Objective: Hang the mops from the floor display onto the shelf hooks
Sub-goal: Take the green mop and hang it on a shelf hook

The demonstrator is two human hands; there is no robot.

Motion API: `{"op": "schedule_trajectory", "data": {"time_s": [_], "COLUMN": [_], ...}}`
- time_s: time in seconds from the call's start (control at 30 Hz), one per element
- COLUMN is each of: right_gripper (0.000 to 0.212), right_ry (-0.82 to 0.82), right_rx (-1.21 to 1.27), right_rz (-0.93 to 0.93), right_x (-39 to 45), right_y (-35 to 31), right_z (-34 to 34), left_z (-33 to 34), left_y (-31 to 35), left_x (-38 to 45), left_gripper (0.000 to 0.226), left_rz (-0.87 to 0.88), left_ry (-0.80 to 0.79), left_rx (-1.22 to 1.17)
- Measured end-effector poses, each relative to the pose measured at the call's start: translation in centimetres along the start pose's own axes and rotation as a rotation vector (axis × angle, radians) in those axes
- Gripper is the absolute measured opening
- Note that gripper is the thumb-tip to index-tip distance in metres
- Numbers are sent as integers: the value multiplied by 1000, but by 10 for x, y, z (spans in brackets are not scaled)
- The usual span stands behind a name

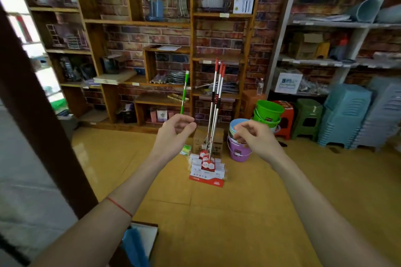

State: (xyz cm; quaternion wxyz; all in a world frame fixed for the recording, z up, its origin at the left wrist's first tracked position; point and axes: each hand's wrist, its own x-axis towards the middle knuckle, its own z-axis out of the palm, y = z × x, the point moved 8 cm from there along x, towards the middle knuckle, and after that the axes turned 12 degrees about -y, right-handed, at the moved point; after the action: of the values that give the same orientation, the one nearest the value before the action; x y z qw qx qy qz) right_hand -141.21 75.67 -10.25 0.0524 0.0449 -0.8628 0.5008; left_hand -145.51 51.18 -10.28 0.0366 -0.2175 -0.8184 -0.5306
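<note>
Two bare forearms are extended forward and down from the camera; a red thread [119, 206] is worn on the left one; nearest of all, a blue item in a box [138, 243] is seen at the lower edge, too cropped to be identified. The left hand [173, 131] is raised with its fingers loosely curled and nothing is seen inside them; the green mop handle [184, 93] rises just behind it, and whether it is brushed by the fingertips cannot be told, though no closed grasp is shown. The right hand [252, 137] is likewise held half-curled and is judged empty; it is poised in front of the stacked buckets [239, 149], apparently ready for a reach toward the handles.

Beyond the hands, the red mops [216, 102] are stood upright in a bunch on the yellow floor [238, 212], their packaged heads [206, 166] resting low and their tops leaned toward the wooden shelving [192, 34]; that arrangement is judged to keep them propped for display. None is yet hung, so the task is judged to be at its start. Hooks cannot be made out on the shelving; farther right, green buckets [268, 110], plastic stools [308, 118] and stacked blue stools [345, 112] are ranged beneath a grey rack [280, 34].
</note>
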Motion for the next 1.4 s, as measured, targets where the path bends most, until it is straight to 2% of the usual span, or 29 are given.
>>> {"op": "schedule_trajectory", "data": {"time_s": [0.23, 0.53, 1.03, 1.23, 1.4], "right_gripper": [12, 13, 13, 16, 17], "right_ry": [-11, 1, -18, -92, -114], "right_rx": [-30, -12, 147, 157, 144], "right_rz": [-22, 13, 58, 86, 136], "right_x": [143, 296, 584, 697, 772], "right_y": [19, 48, 162, 191, 207], "right_z": [-3, -16, -32, -20, 4], "left_z": [-3, -9, -28, -44, -63], "left_y": [-64, -104, -236, -287, -337], "left_x": [136, 290, 536, 615, 680], "left_gripper": [20, 24, 20, 21, 24], "left_rz": [-10, -7, -116, -183, -210], "left_ry": [16, -8, 27, 77, 56], "left_rx": [-49, -73, -14, -39, -27]}}
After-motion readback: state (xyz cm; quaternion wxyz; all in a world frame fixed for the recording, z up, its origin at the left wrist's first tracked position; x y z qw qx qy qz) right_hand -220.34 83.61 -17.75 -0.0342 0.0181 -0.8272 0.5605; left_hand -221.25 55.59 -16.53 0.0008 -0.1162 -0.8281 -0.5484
